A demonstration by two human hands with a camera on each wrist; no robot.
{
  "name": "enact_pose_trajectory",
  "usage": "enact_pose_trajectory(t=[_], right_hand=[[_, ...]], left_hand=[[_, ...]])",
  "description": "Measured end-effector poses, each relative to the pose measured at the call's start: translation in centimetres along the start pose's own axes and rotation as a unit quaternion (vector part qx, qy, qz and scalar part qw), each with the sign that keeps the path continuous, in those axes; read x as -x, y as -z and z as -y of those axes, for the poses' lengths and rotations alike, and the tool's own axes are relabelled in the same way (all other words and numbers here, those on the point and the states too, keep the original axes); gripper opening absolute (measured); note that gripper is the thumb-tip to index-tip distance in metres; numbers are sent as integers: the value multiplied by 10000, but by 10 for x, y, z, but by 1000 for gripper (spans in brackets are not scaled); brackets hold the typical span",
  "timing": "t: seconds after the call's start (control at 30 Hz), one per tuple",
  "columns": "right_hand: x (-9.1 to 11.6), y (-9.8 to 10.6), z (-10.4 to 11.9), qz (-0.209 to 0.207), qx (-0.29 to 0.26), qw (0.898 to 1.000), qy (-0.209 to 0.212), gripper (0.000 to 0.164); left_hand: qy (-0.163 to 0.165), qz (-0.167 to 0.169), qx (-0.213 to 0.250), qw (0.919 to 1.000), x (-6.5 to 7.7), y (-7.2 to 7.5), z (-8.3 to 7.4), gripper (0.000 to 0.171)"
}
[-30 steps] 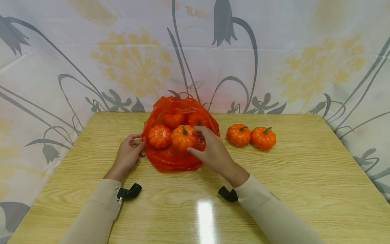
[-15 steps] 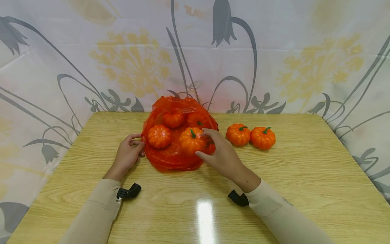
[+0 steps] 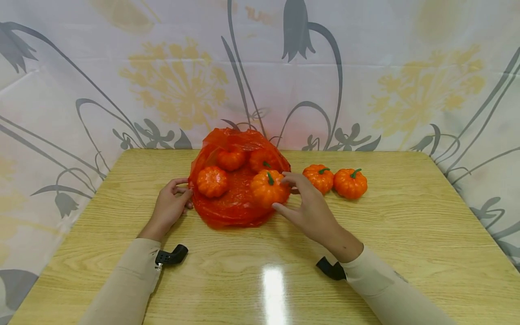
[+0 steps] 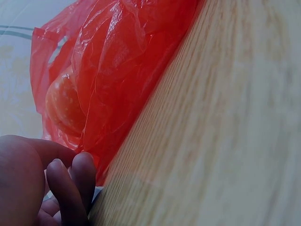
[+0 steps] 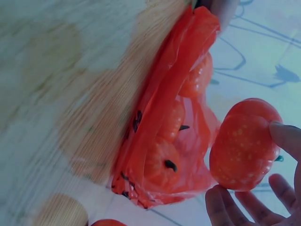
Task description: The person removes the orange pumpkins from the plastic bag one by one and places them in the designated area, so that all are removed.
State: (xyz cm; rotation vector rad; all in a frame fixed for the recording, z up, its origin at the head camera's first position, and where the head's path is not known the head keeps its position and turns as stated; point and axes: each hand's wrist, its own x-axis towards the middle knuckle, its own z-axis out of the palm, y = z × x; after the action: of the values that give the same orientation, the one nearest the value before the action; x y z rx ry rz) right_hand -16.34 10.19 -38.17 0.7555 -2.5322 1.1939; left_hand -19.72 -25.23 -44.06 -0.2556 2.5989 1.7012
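My right hand (image 3: 314, 212) grips a small orange pumpkin (image 3: 269, 188) with a green stem, thumb on one side and fingers on the other. In the right wrist view the same pumpkin (image 5: 244, 146) is held up off the table, apart from the red plastic bag (image 5: 150, 117). The bag (image 3: 239, 212) lies open toward me, with a pumpkin (image 3: 212, 182) at its left and two more pumpkins farther in. At the bag's left edge, my left hand (image 3: 168, 207) pinches the plastic between thumb and fingers; the left wrist view shows this fold of bag (image 4: 89, 155) up close.
Two more pumpkins, one nearer (image 3: 318, 178) and one farther right (image 3: 350, 183), sit side by side on the wooden table (image 3: 406, 234), right of the bag. A flower-patterned cloth (image 3: 260, 81) hangs behind the table's back edge.
The right hand has moved right with the pumpkin, from over the middle of the bag to over its right side. The left hand and the bag stay nearly where they were.
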Motion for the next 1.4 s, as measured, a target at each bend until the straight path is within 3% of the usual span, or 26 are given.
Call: enact_pose_trajectory(t=[0.33,0.73,1.1,1.4], right_hand=[[11,17,-8,-118,44,9994,-312,61],[25,54,-33,-578,437,9970,-258,64],[27,80,-46,-627,695,9951,-314,64],[29,94,-55,-632,1006,9909,-632,66]], left_hand=[[-57,-7,33,10000,0,0,0,43],[-4,-4,146,9999,0,-2,0,43],[-26,4,281,9996,1,-1,-1,42],[-36,-22,211,9998,1,0,-1,44]])
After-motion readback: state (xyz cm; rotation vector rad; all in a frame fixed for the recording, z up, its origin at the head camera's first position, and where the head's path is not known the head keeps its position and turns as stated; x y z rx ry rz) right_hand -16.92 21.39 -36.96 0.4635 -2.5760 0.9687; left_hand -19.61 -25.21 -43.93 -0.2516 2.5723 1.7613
